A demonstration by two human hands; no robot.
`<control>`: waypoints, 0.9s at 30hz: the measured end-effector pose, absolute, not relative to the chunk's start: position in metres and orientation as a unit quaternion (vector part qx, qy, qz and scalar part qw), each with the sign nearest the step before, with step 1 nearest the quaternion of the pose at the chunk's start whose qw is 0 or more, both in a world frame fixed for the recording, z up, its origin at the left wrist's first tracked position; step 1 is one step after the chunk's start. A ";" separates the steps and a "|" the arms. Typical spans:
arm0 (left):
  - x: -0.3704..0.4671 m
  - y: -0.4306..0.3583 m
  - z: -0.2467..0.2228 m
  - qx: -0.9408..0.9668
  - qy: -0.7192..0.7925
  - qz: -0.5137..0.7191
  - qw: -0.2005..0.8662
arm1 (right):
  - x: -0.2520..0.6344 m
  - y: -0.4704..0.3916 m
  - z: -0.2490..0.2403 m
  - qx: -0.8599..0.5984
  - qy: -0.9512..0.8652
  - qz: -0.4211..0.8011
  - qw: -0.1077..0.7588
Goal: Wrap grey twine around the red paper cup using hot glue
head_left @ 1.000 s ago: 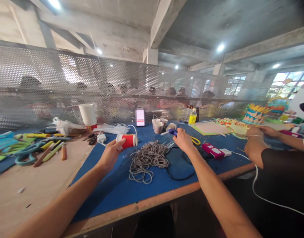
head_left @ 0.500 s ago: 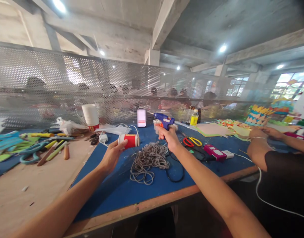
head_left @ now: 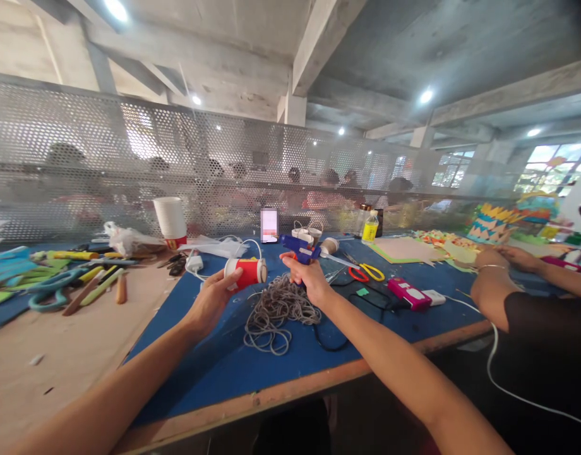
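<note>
A red and white paper cup (head_left: 249, 273) lies sideways in my left hand (head_left: 209, 304), whose fingers are closed round its white end. My right hand (head_left: 305, 275) is wrapped round the handle of a blue glue gun (head_left: 300, 247). The gun's nozzle points left, above and to the right of the cup, and does not touch it. Below and between the hands, a tangled heap of grey cord (head_left: 281, 308) rests on the blue table mat (head_left: 215, 370).
Stacked white cups (head_left: 170, 218), a phone (head_left: 269, 225) and a yellow-labelled bottle (head_left: 370, 227) stand along the back. Scissors (head_left: 372, 272) and a magenta device (head_left: 408, 294) lie right. Tools, including a wooden-handled one (head_left: 122, 287), lie left. A person's arm (head_left: 492, 281) rests far right.
My right hand has moved left and slightly down with the glue gun, bringing it closer to the cup. Small cups behind the gun now show more. My left hand keeps its hold on the cup.
</note>
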State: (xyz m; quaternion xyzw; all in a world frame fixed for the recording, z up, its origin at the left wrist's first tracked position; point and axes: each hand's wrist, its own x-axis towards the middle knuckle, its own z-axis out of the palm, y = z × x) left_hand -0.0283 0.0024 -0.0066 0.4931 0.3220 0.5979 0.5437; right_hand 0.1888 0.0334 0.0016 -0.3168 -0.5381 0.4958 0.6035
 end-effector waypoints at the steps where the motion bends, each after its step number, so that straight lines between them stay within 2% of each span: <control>1: -0.028 0.002 -0.007 0.493 0.321 0.600 0.542 | 0.188 0.033 0.001 -0.312 -0.538 0.503 0.601; 13: -0.030 0.002 -0.007 0.475 0.298 0.605 0.565 | 0.183 0.029 -0.008 -0.283 -0.525 0.575 0.560; 27: -0.029 0.003 -0.005 0.500 0.320 0.607 0.528 | 0.185 0.023 -0.006 -0.257 -0.562 0.601 0.507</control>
